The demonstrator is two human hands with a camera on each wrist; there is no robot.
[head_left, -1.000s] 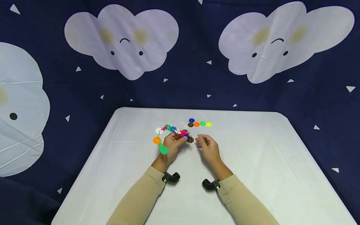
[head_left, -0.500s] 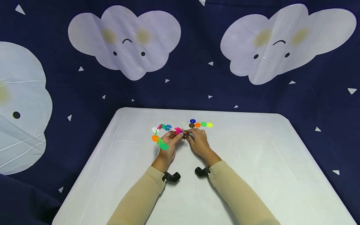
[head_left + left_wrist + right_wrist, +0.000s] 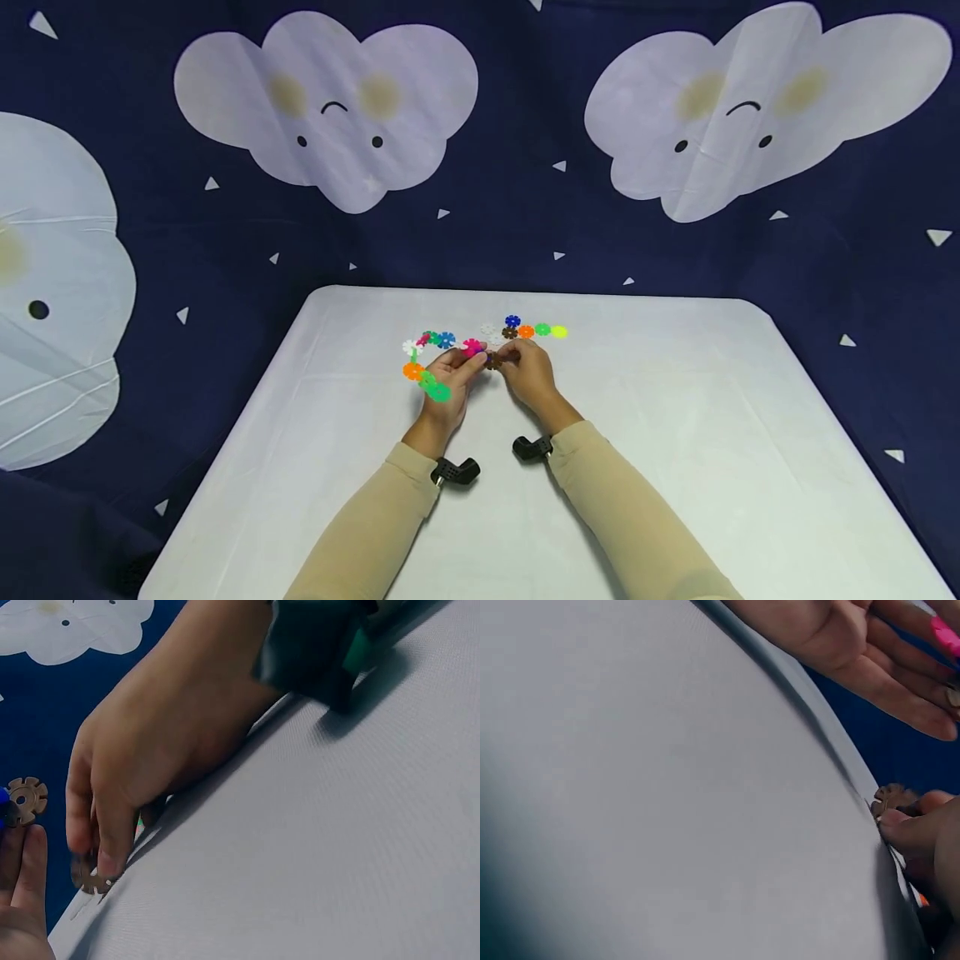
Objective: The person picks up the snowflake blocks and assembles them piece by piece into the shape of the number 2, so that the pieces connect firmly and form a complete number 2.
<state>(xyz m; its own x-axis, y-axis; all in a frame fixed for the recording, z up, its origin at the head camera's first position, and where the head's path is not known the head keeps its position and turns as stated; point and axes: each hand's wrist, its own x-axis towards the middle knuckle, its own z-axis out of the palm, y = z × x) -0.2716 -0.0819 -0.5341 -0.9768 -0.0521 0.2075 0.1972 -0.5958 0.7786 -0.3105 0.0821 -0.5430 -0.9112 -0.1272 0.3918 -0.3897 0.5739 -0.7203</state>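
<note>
In the head view my left hand [image 3: 447,385] holds a curved chain of notched plastic snowflake discs, with an orange disc [image 3: 413,372], green discs [image 3: 438,392] and a pink disc [image 3: 472,347] among them. At the chain's end by the left fingertips, a brown disc [image 3: 27,801] joins a blue disc [image 3: 4,796] in the left wrist view. My right hand [image 3: 528,375] is close beside that end. Thumb and fingers of the right hand pinch another brown disc [image 3: 889,801], seen in the right wrist view. The head view does not show whether the two brown discs touch.
Behind the hands, several loose discs lie on the white table [image 3: 675,433]: a dark blue disc [image 3: 512,321], an orange disc [image 3: 527,332], a green disc [image 3: 543,330], a yellow disc [image 3: 559,332] and pale ones. A dark cloud-patterned cloth [image 3: 517,225] hangs behind the table.
My right hand has moved left, from a gap beside the chain to its brown end. The left hand has shifted the chain slightly left. The loose discs stay put.
</note>
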